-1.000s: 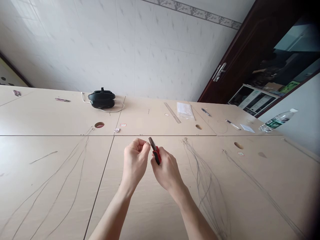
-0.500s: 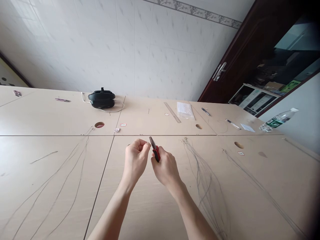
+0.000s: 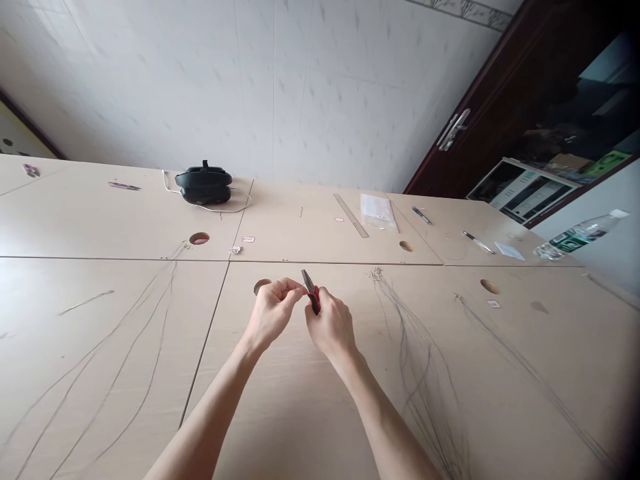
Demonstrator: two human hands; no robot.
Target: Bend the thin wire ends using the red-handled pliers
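Observation:
My left hand (image 3: 273,310) is raised over the middle of the desk, thumb and fingertips pinched together. Whatever sits in that pinch is too small to make out. Close beside it, my right hand (image 3: 331,320) is closed round a small red-and-black-handled tool (image 3: 314,299). Its grey metal end points up and away from me, just right of my left fingertips. Whether this is scissors or pliers cannot be told. Right of my hands lies a bundle of thin grey cords (image 3: 403,320) with small metallic bits at its far end.
More cords (image 3: 135,300) spread on the left, and another strand (image 3: 515,353) on the right. Along the back lie a black case (image 3: 204,185), a ruler (image 3: 351,215), a plastic bag (image 3: 379,213), pens (image 3: 421,215) and a water bottle (image 3: 580,237). Round holes (image 3: 490,287) pierce the desk.
The view has shifted slightly, and a desk hole now shows behind my left hand. My hands stay close together, with the tool still in the right one.

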